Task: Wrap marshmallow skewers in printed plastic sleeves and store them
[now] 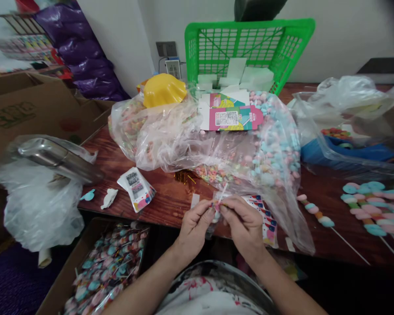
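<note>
Both hands meet at the front edge of the table. My left hand point(197, 221) and my right hand point(243, 221) pinch the neck of a bagged marshmallow skewer point(217, 216) between thumbs and fingertips. Its white stick point(224, 189) points up and away from me, while pale candy shows below the fingers. Something small and coloured sits at the pinched neck, too hidden to name. Printed cards point(267, 221) lie beside my right hand, partly under clear plastic. A white strip point(195, 201) rests near my left fingers.
Large clear bags of marshmallows point(276, 144) and ring candies point(164, 135) fill the table behind. A green basket point(249, 27) stands at the back. Unbagged skewers point(315, 211) lie right. Below left, a carton point(110, 262) holds bagged skewers. A steel flask point(62, 159) and card stack point(136, 189) are left.
</note>
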Tool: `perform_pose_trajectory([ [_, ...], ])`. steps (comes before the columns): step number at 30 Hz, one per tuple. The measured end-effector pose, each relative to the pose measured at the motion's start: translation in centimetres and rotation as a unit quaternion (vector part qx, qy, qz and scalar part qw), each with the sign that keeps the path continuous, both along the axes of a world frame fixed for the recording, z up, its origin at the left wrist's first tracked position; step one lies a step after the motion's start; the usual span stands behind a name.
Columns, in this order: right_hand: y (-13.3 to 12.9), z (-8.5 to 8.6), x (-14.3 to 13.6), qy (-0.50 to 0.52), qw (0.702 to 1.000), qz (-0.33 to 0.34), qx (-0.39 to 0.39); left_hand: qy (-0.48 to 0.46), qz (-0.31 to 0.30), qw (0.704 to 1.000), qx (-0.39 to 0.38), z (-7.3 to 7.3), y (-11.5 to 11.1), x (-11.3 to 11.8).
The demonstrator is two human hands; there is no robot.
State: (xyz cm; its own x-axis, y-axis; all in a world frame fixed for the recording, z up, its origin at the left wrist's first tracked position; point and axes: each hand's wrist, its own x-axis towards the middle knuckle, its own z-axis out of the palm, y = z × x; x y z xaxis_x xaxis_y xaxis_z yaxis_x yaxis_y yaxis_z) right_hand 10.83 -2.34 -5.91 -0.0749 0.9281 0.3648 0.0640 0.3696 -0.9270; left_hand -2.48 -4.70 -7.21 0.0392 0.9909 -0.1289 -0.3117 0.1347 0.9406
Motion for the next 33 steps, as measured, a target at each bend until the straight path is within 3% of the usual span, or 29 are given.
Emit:
perform_pose_trajectory([
  [3, 0.3, 0.1, 0.5, 0.158, 0.979, -0.037, -0.119, -0.067, 0.036, 0.994, -0.073, -0.1, 0.3, 0.0],
  [5, 0.3, 0.3, 0.9, 0.181, 0.973, -0.048, -0.134, -0.11, 0.052, 0.987, -0.108, 0.0, 0.5, 0.2],
  [8, -0.1, 0.5, 1.1, 0.06, 0.992, -0.01, -0.11, -0.127, 0.031, 0.987, -0.098, 0.7, 0.5, 0.6],
  [12, -0.4, 0.3, 1.1, -0.065, 0.997, 0.007, -0.036, -0.005, -0.099, 0.994, -0.046, 1.9, 0.2, 0.1],
  [15, -0.1, 0.3, 1.0, -0.134, 0.989, 0.024, 0.05, 0.077, -0.192, 0.978, -0.018, 2.5, 0.5, -1.0],
  [18, 0.2, 0.3, 0.9, -0.166, 0.982, 0.032, 0.08, 0.066, -0.248, 0.965, -0.06, 2.6, 1.2, -2.0],
  [20, 0.3, 0.3, 1.0, -0.182, 0.976, 0.003, 0.12, 0.033, -0.245, 0.963, -0.106, 2.5, 1.7, -2.4],
  [23, 0.8, 0.7, 1.8, -0.281, 0.918, 0.008, 0.278, -0.013, -0.224, 0.963, -0.147, 2.3, 2.0, -2.7],
  [25, 1.3, 1.1, 2.6, -0.369, 0.848, 0.082, 0.372, -0.031, -0.248, 0.955, -0.161, 2.2, 2.0, -2.9],
  [27, 1.9, 1.5, 3.1, -0.413, 0.796, 0.151, 0.415, -0.048, -0.298, 0.937, -0.178, 2.1, 1.9, -3.3],
  [30, 2.2, 2.1, 2.9, -0.414, 0.775, 0.2, 0.433, -0.06, -0.382, 0.904, -0.184, 1.8, 1.6, -4.1],
  [33, 1.8, 1.7, 1.8, -0.434, 0.792, 0.211, 0.375, 0.02, -0.418, 0.9, -0.12, 1.7, 0.9, -4.9],
])
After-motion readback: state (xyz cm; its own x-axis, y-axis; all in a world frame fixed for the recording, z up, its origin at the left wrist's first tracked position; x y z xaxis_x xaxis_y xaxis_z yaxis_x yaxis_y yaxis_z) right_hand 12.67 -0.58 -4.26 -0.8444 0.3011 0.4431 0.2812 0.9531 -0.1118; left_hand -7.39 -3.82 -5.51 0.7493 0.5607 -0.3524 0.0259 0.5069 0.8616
